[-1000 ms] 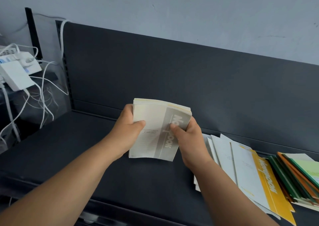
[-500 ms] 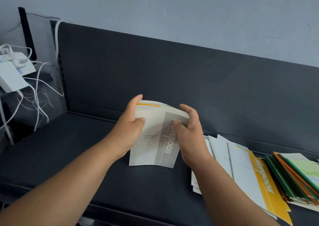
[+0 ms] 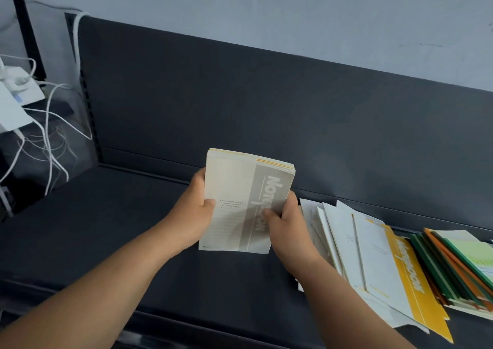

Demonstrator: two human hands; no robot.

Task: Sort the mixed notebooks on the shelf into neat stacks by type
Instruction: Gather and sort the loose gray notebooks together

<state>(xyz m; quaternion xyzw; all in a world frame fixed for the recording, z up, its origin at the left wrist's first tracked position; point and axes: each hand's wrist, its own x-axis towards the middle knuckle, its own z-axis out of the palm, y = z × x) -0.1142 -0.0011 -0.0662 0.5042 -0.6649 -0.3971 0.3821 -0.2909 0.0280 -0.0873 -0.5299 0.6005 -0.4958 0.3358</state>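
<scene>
Over the middle of the dark shelf (image 3: 106, 228) a stack of notebooks (image 3: 234, 188) is held nearly upright by both hands. Its left edge is gripped by the left hand (image 3: 193, 215), with the thumb laid on the front cover. Its right edge is gripped by the right hand (image 3: 289, 226), whose thumb is pressed on the grey band with the printed word. Yellow edges are seen at the top of the stack. Whether the lower edge touches the shelf cannot be told. To the right, white notebooks with yellow bands (image 3: 378, 268) are spread on the shelf in a loose fan. Just beside them a pile of green and orange notebooks (image 3: 453, 268) is laid, partly cut off at the right edge of the view. At the far left, white cables (image 3: 50, 124) and a white device (image 3: 12, 108) are seen.
</scene>
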